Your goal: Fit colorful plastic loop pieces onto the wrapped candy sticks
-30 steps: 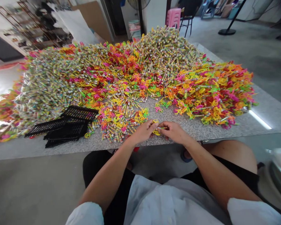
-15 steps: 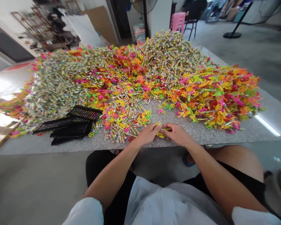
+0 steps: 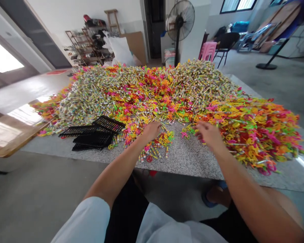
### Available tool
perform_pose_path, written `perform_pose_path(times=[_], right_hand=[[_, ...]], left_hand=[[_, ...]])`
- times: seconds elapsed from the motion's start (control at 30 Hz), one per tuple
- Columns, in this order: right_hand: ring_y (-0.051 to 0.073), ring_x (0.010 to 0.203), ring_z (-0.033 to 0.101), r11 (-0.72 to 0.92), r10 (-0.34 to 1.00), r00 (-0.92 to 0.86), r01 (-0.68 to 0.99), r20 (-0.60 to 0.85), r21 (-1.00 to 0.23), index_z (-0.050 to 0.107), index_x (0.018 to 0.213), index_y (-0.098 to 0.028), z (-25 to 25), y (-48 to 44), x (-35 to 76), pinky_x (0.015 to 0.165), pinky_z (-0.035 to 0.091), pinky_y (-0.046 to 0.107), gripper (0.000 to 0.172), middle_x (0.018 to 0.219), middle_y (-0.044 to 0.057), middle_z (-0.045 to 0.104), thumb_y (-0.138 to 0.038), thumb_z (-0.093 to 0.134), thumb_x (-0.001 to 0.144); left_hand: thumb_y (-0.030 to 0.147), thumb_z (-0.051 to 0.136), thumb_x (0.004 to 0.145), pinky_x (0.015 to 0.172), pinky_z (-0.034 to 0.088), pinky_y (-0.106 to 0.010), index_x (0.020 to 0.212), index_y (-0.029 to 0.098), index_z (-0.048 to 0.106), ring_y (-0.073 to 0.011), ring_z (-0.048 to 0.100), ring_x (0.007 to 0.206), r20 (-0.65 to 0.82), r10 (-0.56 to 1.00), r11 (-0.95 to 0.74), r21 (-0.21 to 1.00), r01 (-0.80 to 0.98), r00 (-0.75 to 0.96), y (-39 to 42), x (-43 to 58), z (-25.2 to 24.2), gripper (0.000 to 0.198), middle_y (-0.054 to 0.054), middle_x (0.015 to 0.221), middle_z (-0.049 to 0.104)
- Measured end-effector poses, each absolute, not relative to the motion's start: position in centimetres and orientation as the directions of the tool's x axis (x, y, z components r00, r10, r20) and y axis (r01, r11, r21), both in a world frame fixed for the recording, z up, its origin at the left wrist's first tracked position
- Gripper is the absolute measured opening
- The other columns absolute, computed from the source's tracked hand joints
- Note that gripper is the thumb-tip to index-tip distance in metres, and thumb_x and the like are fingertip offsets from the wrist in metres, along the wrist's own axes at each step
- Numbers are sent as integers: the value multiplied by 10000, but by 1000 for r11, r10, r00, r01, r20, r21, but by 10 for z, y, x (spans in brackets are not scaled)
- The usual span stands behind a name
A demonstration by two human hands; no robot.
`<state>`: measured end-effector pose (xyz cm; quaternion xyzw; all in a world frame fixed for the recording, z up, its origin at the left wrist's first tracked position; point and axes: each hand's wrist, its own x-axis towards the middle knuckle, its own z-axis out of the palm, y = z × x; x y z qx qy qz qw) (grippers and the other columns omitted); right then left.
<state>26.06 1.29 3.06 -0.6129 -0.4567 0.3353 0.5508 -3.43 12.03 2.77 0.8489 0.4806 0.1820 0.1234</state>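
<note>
Left hand (image 3: 152, 131) at the far edge of a small near heap of slim printed tubes with pale ends (image 3: 154, 152), fingers bent down and in; whether they grip anything, I can't tell. That heap lies right under it and on the near side, many tubes running roughly near to far, others slanting, so the left hand is clearly the nearer one. Across to the right, the right hand (image 3: 209, 135) hangs with fingers loosely parted, nothing visible in them, at the left edge of a big mound of yellow, orange and pink looped plastic pieces (image 3: 258, 135). Between the hands, a loose green-and-pink plastic cluster (image 3: 188, 131) on the grey speckled tabletop (image 3: 183, 160)! Black slatted plastic trays (image 3: 91, 139) crowd the left; a tall bank of tubes and loops (image 3: 142, 87) walls off the far side.
</note>
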Motion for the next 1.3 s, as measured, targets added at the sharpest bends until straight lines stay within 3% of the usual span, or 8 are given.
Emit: perform_pose_path(times=[0.17, 0.3, 0.6, 0.8, 0.9, 1.07, 1.2, 1.3], right_hand=[[251, 1063, 675, 55, 986, 68, 735, 154, -676, 676, 1212, -183, -15, 42, 188, 905, 514, 348, 320, 1214, 142, 691, -281, 575, 925], [264, 1017, 675, 22, 995, 26, 872, 91, -489, 679, 1183, -166, -24, 66, 170, 885, 468, 331, 314, 1164, 164, 689, -316, 574, 928], [156, 775, 622, 198, 979, -86, 589, 183, -784, 597, 1070, -187, -25, 82, 169, 736, 464, 265, 296, 911, 25, 691, -274, 648, 792], [148, 680, 613, 194, 979, -127, 314, 161, -929, 628, 1096, -205, -2, 106, 155, 646, 498, 268, 306, 860, 6, 688, -355, 605, 830], [167, 706, 634, 121, 993, -75, 505, 96, -854, 652, 1073, -198, 0, 119, 145, 669, 501, 279, 267, 852, 31, 705, -356, 603, 863], [266, 958, 673, 12, 999, 6, 886, 38, -463, 693, 957, -177, -15, 127, 126, 818, 486, 336, 186, 1017, 152, 730, -314, 670, 834], [265, 893, 689, -70, 997, 76, 898, -2, -435, 684, 800, -179, -16, 123, 123, 769, 491, 327, 98, 878, 140, 732, -259, 629, 813], [230, 794, 674, -82, 988, 147, 788, 57, -610, 643, 822, -189, -7, 115, 123, 688, 507, 308, 153, 799, 91, 709, -336, 601, 824]], left_hand=[[165, 558, 874, 1063, 417, -377, 1171, 207, 697, -264, 584, 1175, 234, 787, -617, 289, 732, 571, 147, -25, 33, 331, -108, 1189, 675], [160, 629, 821, 1081, 401, -394, 1119, 164, 702, -290, 582, 1174, 217, 814, -581, 325, 746, 539, 168, -36, 41, 307, -139, 1158, 670], [339, 629, 891, 1111, 362, -446, 1153, 196, 664, -289, 550, 1218, 263, 717, -695, 331, 638, 645, 118, -37, 15, 301, -129, 1223, 637], [263, 591, 897, 900, 453, -335, 923, 200, 659, -224, 618, 949, 289, 854, -516, 589, 623, 434, 111, -43, 15, 96, -65, 930, 672], [351, 538, 925, 661, 410, -263, 819, 197, 623, -159, 535, 660, 255, 945, -326, 767, 552, 204, 107, -55, 16, 205, 9, 685, 568], [408, 617, 849, 568, 359, -228, 685, 182, 587, -118, 488, 580, 95, 984, -143, 927, 347, 151, 102, -79, 14, 281, 37, 589, 505], [408, 670, 811, 597, 467, -240, 827, 170, 639, -148, 632, 692, -62, 989, 65, 998, -21, 136, 104, -87, 17, 241, -17, 745, 637], [381, 705, 796, 591, 501, -246, 867, 165, 632, -160, 670, 706, -98, 986, 117, 982, -148, 131, 105, -86, 20, 239, -25, 756, 644]])
